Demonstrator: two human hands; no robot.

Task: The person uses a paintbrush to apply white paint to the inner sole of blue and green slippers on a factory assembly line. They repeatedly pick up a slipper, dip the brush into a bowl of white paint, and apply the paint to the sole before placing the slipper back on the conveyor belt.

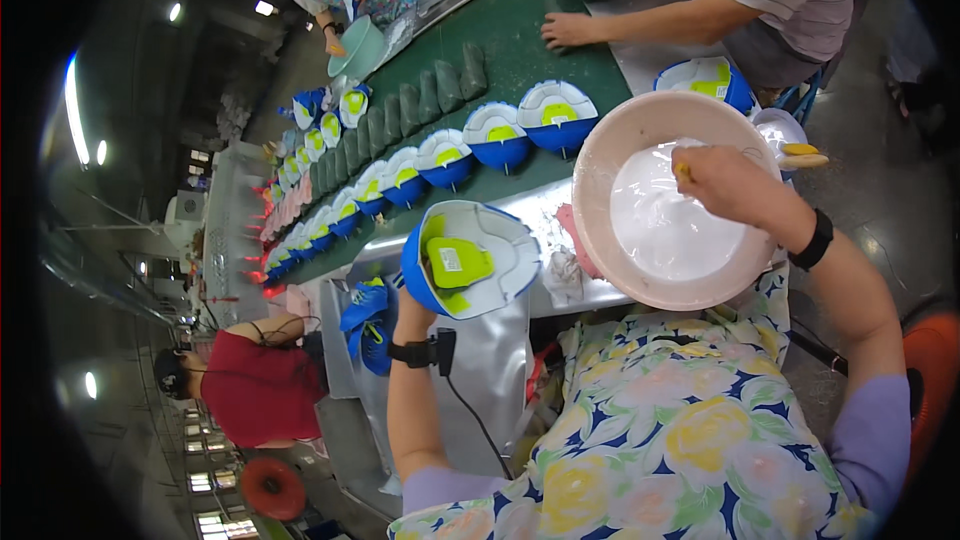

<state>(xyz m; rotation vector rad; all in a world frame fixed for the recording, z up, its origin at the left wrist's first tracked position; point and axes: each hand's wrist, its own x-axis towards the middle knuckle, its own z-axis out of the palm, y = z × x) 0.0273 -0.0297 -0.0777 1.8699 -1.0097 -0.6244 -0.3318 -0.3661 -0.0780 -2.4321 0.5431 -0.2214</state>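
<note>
My left hand (414,314) is closed round a blue shoe upper (510,255), held up left of the basin. Its underside faces me, showing a white lining and a bright yellow-green piece with a small white label. The upper hides most of those fingers. Over the pale pink basin (592,170), my right hand (722,183) is closed on a tool with a yellow handle (683,172). Its working end cannot be made out against the white liquid (665,230) pooled in the basin.
Rows of blue shoe uppers (497,140) and dark shoe-shaped forms (425,95) line a green conveyor belt (530,30). Two blue shoes (367,325) lie at left. Yellow-handled tools (803,155) rest by the basin's right rim. Co-workers sit across the belt; another person (262,380) is at left.
</note>
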